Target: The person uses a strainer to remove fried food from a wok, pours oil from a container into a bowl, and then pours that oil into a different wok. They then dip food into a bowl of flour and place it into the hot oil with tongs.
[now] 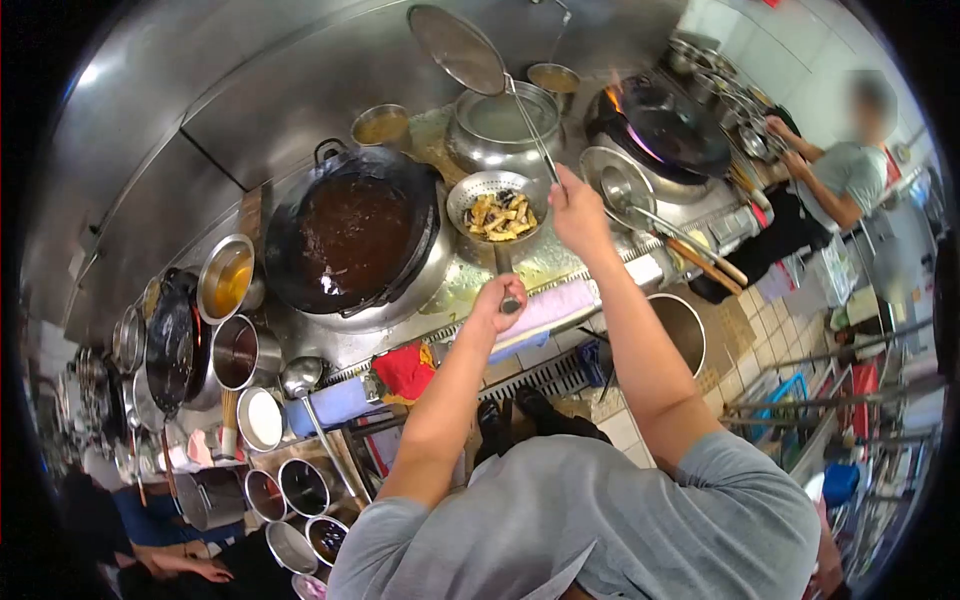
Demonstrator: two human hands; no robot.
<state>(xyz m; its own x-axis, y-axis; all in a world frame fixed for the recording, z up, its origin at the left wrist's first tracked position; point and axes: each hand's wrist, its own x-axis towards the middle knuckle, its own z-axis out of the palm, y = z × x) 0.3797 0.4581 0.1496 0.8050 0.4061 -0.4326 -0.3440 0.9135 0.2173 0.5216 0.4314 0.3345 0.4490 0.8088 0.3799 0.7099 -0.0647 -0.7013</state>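
My left hand is closed around the handle of a perforated metal strainer. Browned, fried-looking pieces of food with some dark skin lie in its bowl. My right hand grips the long handle of a round fine-mesh skimmer, whose mesh is raised up and away above the stove. To the left of the strainer stands a large wok with dark brown oil or liquid in it. Behind the strainer is a wide metal pot of cloudy liquid.
At right, flames lick a second wok; a wire strainer and wooden handles lie nearby. A ladle and several sauce containers stand at left. A co-worker works at far right; another person's arm shows lower left.
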